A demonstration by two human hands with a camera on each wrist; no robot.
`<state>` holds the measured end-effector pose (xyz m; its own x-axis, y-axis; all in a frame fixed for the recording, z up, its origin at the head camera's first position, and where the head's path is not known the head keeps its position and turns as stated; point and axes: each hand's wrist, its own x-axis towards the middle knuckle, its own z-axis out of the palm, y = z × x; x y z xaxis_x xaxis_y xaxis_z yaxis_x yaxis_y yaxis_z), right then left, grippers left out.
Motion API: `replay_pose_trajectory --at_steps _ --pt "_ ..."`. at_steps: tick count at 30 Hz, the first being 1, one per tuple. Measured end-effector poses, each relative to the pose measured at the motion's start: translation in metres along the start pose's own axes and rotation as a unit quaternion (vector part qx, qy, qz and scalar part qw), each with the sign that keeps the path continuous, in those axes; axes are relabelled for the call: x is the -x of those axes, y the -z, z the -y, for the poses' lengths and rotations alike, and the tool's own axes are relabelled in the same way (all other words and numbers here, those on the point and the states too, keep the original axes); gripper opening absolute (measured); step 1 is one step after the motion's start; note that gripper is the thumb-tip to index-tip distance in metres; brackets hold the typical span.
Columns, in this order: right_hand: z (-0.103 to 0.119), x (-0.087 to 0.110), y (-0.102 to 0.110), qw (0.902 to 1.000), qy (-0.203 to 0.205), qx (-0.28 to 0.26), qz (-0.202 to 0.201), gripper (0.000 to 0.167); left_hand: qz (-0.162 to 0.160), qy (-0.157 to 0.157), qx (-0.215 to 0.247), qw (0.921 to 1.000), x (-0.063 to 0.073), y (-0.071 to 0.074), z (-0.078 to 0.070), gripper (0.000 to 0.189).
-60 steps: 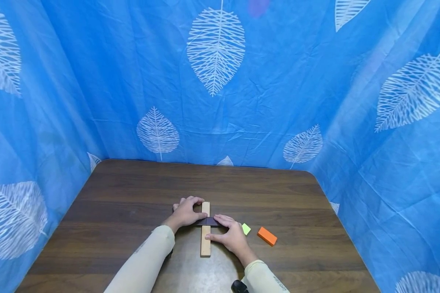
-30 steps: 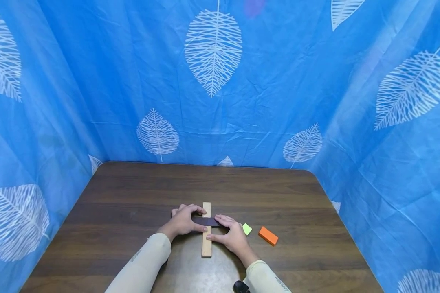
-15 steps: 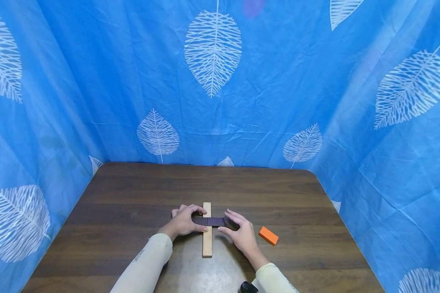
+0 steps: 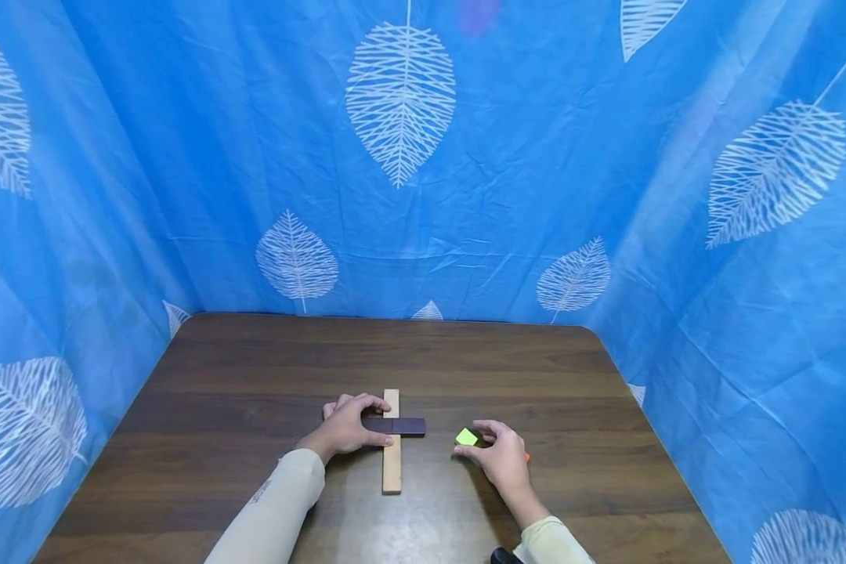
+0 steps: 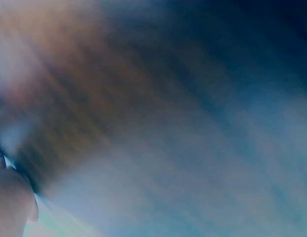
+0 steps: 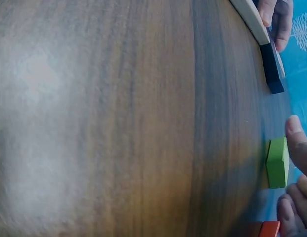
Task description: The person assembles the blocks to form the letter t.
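Note:
A light wooden strip (image 4: 391,470) lies lengthwise on the table, with dark strips (image 4: 412,427) crossing its middle; a seam shows near the crossing. My left hand (image 4: 345,427) spans the crossing, index fingertip and thumb touching the light strip on either side of the dark piece and covering the dark left end. My right hand (image 4: 500,454) is at a small yellow-green block (image 4: 467,437), thumb and forefinger apart around it. In the right wrist view the green block (image 6: 278,163) sits on the table beside the thumb. The left wrist view is badly blurred.
An orange block (image 4: 527,457) lies mostly hidden behind my right hand, and its edge shows in the right wrist view. The brown wood-grain table (image 4: 254,360) is enclosed by blue leaf-patterned curtains (image 4: 479,258).
My right hand has let go of the dark strip's right end and moved right to the green block. My left hand has shifted down to straddle the dark strip and stays there.

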<state>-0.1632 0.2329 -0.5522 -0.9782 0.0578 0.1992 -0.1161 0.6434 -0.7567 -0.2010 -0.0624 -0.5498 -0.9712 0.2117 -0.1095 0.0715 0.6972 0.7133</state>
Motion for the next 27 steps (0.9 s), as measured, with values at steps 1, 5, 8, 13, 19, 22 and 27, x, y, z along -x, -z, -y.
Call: replay_pose_trajectory --at_steps 1,5,8,13,19,22,27 --pt "0.000 0.000 0.000 0.9999 0.005 0.010 0.005 0.054 0.001 0.002 0.000 1.0000 0.000 0.000 0.000 0.052" --pt "0.001 -0.003 -0.002 0.9986 0.010 0.046 0.024 0.052 0.003 0.006 0.000 1.0000 0.001 -0.001 0.002 0.052" --pt "0.001 -0.004 -0.003 0.9974 0.017 0.060 0.038 0.047 0.002 0.003 0.003 1.0000 0.001 -0.002 0.002 0.051" --pt "0.006 -0.003 -0.004 0.9966 0.034 0.054 0.052 0.041 0.001 -0.001 -0.004 1.0000 0.001 -0.001 0.001 0.051" --pt "0.011 0.004 -0.009 0.9976 0.038 0.020 0.054 0.039 0.004 -0.007 -0.002 1.0000 0.000 -0.001 0.003 0.050" --pt "0.014 0.011 -0.013 0.9969 0.039 0.000 0.069 0.039 0.003 -0.010 0.000 1.0000 -0.001 -0.001 0.004 0.050" --pt "0.026 0.029 -0.023 0.9946 0.042 -0.034 0.088 0.036 0.000 -0.013 -0.004 0.9999 -0.001 -0.001 0.005 0.049"
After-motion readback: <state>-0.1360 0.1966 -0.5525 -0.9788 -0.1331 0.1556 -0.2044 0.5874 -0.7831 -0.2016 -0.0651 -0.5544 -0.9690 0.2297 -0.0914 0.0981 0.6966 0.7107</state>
